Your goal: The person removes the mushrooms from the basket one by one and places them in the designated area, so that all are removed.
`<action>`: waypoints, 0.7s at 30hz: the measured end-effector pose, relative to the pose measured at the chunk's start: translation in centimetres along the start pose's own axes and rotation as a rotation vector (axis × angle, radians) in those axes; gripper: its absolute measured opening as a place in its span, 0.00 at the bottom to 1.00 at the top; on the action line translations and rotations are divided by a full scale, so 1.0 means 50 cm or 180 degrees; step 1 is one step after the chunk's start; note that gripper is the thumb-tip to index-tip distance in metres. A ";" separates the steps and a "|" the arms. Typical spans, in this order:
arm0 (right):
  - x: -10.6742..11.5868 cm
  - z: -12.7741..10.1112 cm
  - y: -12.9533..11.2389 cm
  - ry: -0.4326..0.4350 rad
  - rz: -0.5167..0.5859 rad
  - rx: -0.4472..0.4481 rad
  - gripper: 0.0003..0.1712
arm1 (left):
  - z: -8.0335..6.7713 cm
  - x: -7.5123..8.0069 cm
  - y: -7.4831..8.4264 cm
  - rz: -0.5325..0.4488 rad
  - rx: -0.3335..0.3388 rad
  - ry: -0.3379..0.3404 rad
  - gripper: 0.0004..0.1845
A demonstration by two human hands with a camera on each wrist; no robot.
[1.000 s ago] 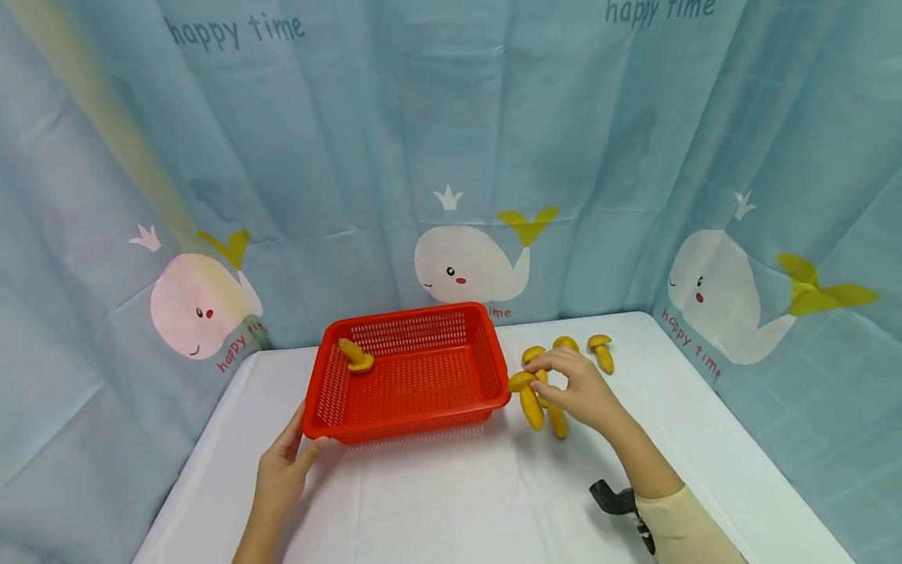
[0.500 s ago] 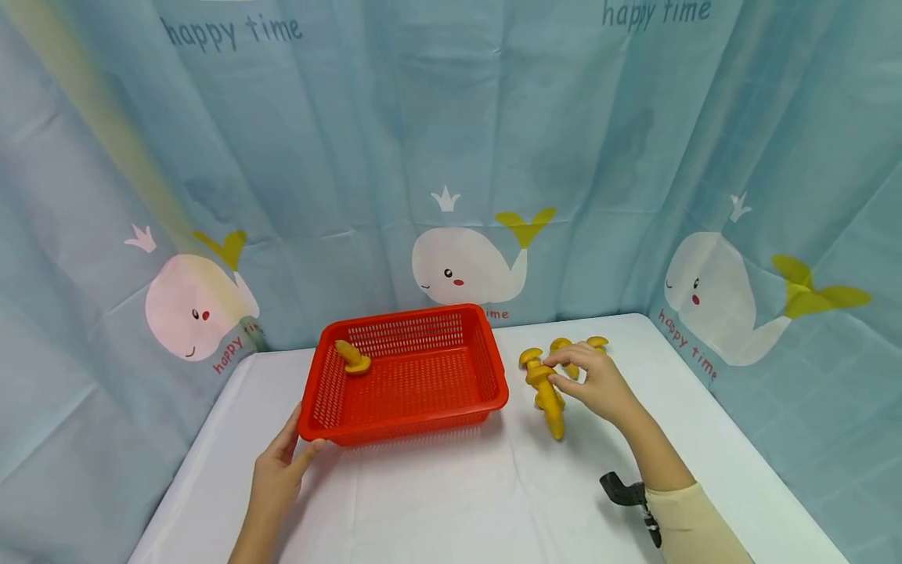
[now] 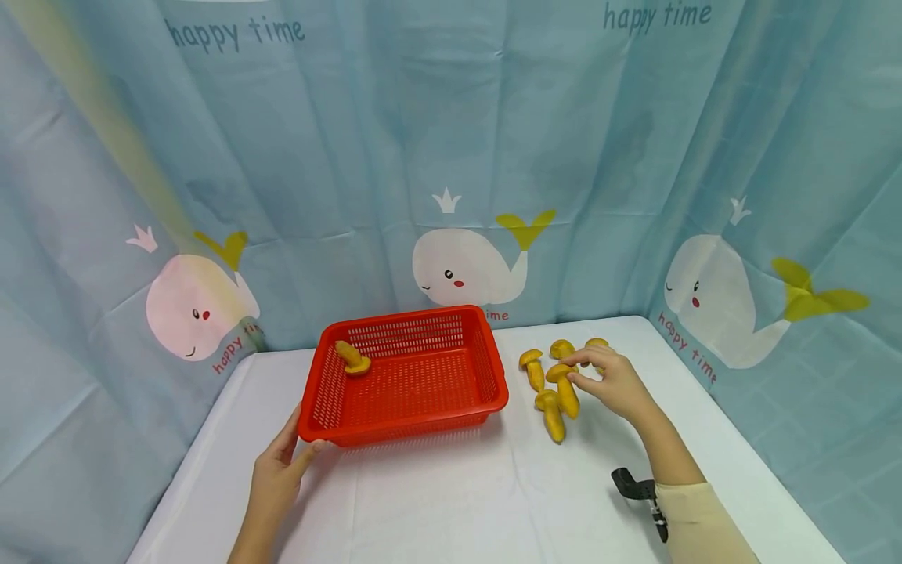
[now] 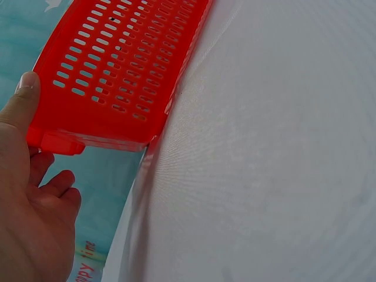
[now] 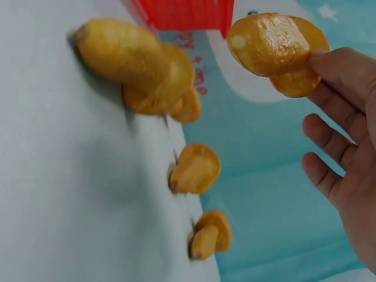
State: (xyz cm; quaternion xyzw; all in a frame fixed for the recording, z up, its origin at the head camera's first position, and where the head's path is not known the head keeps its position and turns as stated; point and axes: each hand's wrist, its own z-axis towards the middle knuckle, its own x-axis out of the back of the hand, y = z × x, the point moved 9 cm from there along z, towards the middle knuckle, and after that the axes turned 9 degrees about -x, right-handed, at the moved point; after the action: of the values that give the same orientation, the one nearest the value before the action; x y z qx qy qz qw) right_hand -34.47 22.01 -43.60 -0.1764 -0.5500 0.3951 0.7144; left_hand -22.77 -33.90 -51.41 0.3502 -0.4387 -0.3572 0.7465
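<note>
A yellow mushroom (image 3: 568,398) is pinched by its cap between the thumb and fingers of my right hand (image 3: 611,381). The right wrist view shows this mushroom (image 5: 264,44) raised off the table, its stem towards the camera. Near it lie several similar mushrooms, among them a front mushroom (image 3: 553,419) and a left mushroom (image 3: 532,368). At the near left corner of the red basket (image 3: 409,427), my left hand (image 3: 278,470) grips the rim, thumb on top. One more mushroom (image 3: 354,360) leans inside the basket at its left end.
The white-covered table (image 3: 437,501) ends at a blue curtain (image 3: 338,196) printed with whales, behind and at both sides. A black curved bracket (image 3: 634,486) sticks out from the right forearm. Two mushrooms lie farther back, partly behind the right hand.
My right hand has carried its mushroom rightwards, away from the basket's right edge and over the other mushrooms. The left hand and the basket have hardly moved.
</note>
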 end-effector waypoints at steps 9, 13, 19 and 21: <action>0.006 -0.001 0.050 -0.0012 -0.0145 -0.0158 0.11 | -0.002 0.000 0.003 0.0064 0.0078 -0.0011 0.41; 0.004 -0.001 0.068 -0.0059 -0.0177 -0.0226 0.12 | -0.003 0.001 0.008 0.0049 0.0087 -0.0018 0.40; -0.004 0.000 0.099 -0.0141 -0.0239 -0.0368 0.11 | -0.002 0.000 0.010 0.0008 0.0103 -0.0046 0.40; -0.006 0.000 0.108 -0.0155 -0.0259 -0.0401 0.11 | -0.002 0.000 0.009 0.0014 0.0119 -0.0056 0.41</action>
State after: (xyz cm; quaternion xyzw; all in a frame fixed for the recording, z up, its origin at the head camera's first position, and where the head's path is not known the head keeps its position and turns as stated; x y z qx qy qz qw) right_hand -36.48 25.16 -47.50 -0.1889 -0.5977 0.3345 0.7036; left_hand -22.59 -33.63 -51.05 0.3600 -0.4526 -0.3504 0.7367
